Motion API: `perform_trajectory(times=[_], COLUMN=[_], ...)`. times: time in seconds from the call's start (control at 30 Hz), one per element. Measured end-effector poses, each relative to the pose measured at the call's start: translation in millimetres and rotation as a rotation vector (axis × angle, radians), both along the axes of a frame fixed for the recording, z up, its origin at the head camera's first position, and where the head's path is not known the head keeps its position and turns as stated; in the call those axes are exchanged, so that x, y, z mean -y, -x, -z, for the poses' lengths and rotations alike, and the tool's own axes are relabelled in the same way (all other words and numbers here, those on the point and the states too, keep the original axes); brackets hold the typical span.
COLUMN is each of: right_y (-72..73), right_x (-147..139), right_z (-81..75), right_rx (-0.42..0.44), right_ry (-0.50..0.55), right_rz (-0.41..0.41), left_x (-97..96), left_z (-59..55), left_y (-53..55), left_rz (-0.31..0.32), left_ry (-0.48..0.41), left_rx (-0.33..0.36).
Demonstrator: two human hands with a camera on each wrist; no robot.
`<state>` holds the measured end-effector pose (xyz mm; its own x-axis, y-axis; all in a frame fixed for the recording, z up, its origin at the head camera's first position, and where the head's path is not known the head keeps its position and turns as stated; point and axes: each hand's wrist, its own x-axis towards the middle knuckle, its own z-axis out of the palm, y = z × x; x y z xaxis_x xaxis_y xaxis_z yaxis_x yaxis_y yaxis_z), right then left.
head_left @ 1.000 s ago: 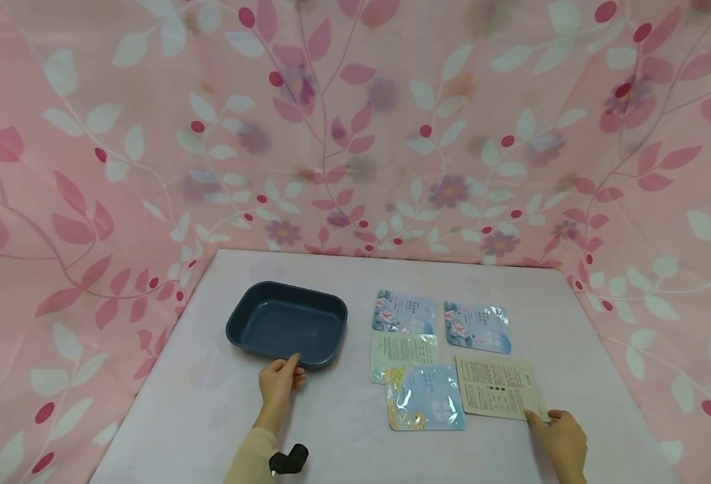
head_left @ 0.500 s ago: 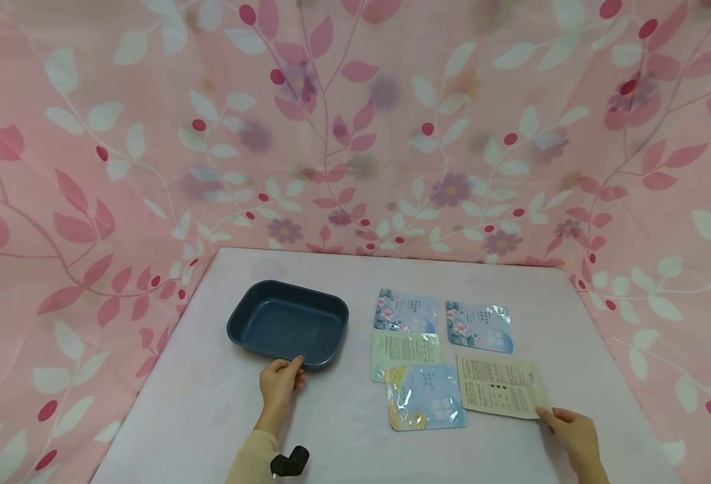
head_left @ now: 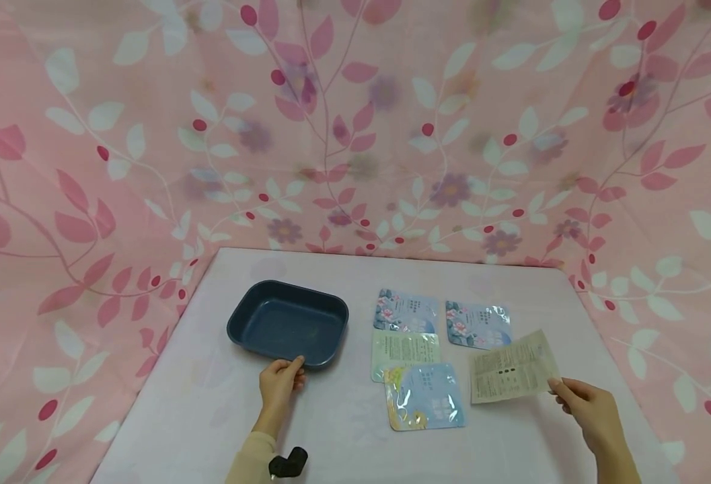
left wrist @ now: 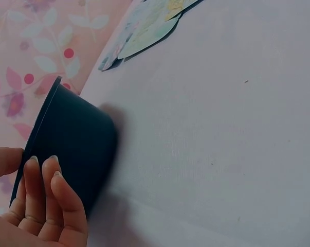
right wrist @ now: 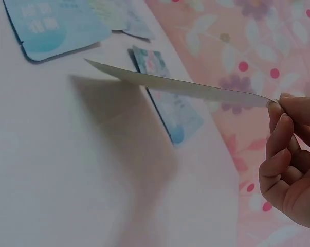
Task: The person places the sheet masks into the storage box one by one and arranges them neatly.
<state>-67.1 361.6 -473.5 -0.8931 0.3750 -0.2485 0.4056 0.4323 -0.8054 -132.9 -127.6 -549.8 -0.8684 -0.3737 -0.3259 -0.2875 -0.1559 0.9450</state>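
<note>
My left hand (head_left: 278, 390) pinches the near rim of a dark blue rectangular baking dish (head_left: 288, 323), thumb on the inside; in the left wrist view the curled fingers (left wrist: 62, 195) lie against its outer wall. Between thumb and fingertips, my right hand (head_left: 591, 410) pinches one corner of a yellowish-green sheet mask packet (head_left: 512, 370), its printed text side showing. This packet is raised off the table and tilted, seen almost edge-on in the right wrist view, with its shadow below.
Right of the dish lie two blue floral packets (head_left: 406, 311) (head_left: 477, 325), a pale green packet (head_left: 403, 353) and a blue-yellow packet (head_left: 428, 396) overlapping it. A pink floral cloth (head_left: 355, 134) hangs behind the white-covered table (head_left: 343, 444).
My right hand has slid the yellowish-green packet's corner rightward, gripped it and lifted the packet off the table, tilting it. The left hand and the baking dish have stayed in place.
</note>
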Motion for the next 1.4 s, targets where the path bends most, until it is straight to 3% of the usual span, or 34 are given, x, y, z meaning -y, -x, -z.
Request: perform_trajectory(times=[0.2, 0.3, 0.7, 0.9, 1.17, 1.4], right_y=[9.7, 15.7, 52.8, 72.4, 93.5, 110.7], right_x=[13.9, 21.0, 64.7, 92.3, 134.4, 178.4], right_z=[-22.0, -29.6, -58.8, -71.0, -84.4, -87.4], right_rx=[-0.099, -0.157, -0.348, -0.435, -0.446, -0.441], right_ry=[-0.041, -0.009, 0.304, 0.367, 0.338, 0.443], right_rz=[-0.023, -0.025, -0.087, -0.164, -0.233, -0.262], left_x=[0.1, 0.0, -2.7, -5.0, -4.4, -6.0], left_z=[1.2, 2.2, 0.7, 1.4, 4.7, 5.9], left_y=[-1.7, -2.3, -4.7, -4.3, -3.5, -3.8], left_rz=[0.023, 0.034, 0.059, 0.076, 0.076, 0.079], left_ry=[-0.01, -0.007, -0.012, -0.027, -0.034, -0.029], left_rx=[0.004, 0.008, -0.003, 0.003, 0.0, -0.016])
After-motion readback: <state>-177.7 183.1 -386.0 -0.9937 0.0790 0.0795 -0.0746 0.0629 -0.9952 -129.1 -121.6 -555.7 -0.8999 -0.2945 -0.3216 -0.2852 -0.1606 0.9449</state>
